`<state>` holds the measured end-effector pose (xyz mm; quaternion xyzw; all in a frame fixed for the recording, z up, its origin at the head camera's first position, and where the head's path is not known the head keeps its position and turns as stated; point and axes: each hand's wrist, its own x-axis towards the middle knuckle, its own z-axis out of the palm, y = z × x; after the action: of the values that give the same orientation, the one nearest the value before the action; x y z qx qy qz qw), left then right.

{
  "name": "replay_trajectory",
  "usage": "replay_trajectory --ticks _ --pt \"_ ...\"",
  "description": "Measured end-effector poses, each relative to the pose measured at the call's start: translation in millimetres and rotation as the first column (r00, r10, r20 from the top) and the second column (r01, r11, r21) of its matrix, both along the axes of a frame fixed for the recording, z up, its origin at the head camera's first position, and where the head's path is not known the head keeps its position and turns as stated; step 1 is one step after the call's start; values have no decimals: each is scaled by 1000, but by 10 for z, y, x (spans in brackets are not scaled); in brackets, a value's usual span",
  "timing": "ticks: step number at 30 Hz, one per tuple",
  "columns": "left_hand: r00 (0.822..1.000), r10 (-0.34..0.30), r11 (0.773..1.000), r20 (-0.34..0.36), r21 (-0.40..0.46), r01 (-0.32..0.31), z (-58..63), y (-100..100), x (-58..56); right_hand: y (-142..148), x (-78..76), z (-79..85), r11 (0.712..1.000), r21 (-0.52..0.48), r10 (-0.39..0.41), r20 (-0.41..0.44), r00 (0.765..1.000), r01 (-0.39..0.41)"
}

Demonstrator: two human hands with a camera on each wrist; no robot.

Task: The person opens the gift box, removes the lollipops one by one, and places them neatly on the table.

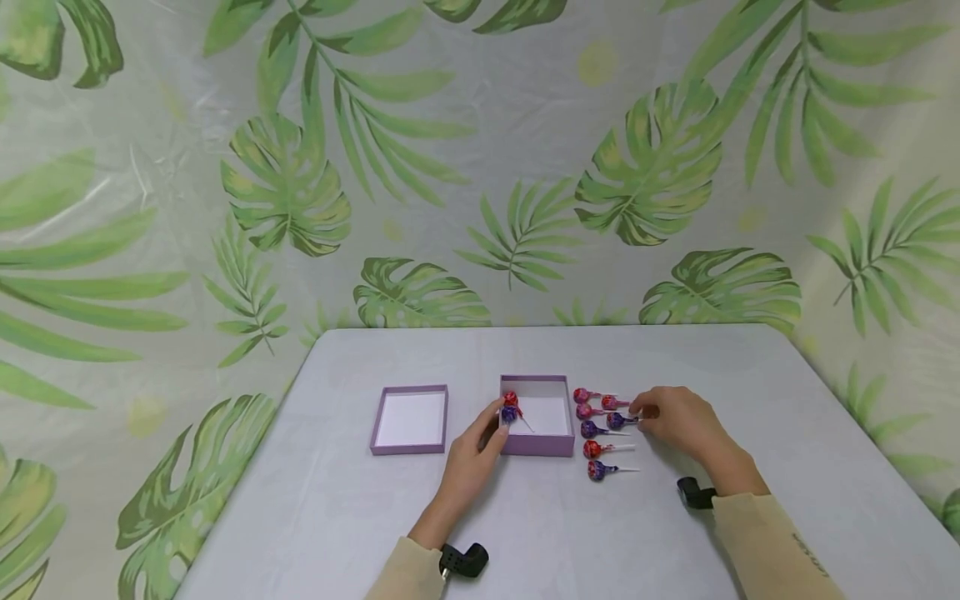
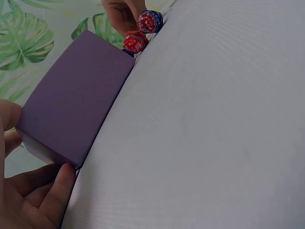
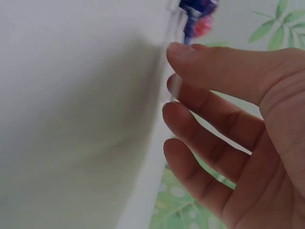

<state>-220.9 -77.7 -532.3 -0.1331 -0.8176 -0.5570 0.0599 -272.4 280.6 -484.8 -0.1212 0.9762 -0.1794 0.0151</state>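
A purple box (image 1: 537,446) with a white inside stands at mid-table, a red lollipop (image 1: 511,398) and a purple lollipop (image 1: 509,414) at its left end. My left hand (image 1: 468,458) holds the box's left side; in the left wrist view its fingers touch the outside of the box wall (image 2: 78,95). To the right of the box, my right hand (image 1: 686,425) pinches the stick of another purple lollipop (image 1: 617,420) between thumb and finger. That lollipop's wrapped head (image 3: 200,5) is partly cut off in the right wrist view.
Several wrapped lollipops lie right of the box, among them a red one (image 1: 592,449), a purple one (image 1: 597,470) and a pink one (image 1: 582,396). A shallow purple lid (image 1: 408,450), white inside, rests left of the box. Behind the white table (image 1: 300,517) hangs a leaf-patterned sheet (image 1: 525,125).
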Motion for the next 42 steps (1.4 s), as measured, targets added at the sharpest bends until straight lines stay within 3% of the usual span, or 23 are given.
replay_trajectory --ticks 9,18,42 --pt "1000 1 1000 0 0 -1 22 -23 16 106 70 250 999 -34 -4 -89 996 1" --pt "1000 -9 1000 0 4 9 32 3 -15 -4 156 476 997 -75 13 -203 979 -29" --pt "1000 15 1000 13 -10 -14 7 10 -13 -763 107 576 979 -174 70 -204 976 -107"
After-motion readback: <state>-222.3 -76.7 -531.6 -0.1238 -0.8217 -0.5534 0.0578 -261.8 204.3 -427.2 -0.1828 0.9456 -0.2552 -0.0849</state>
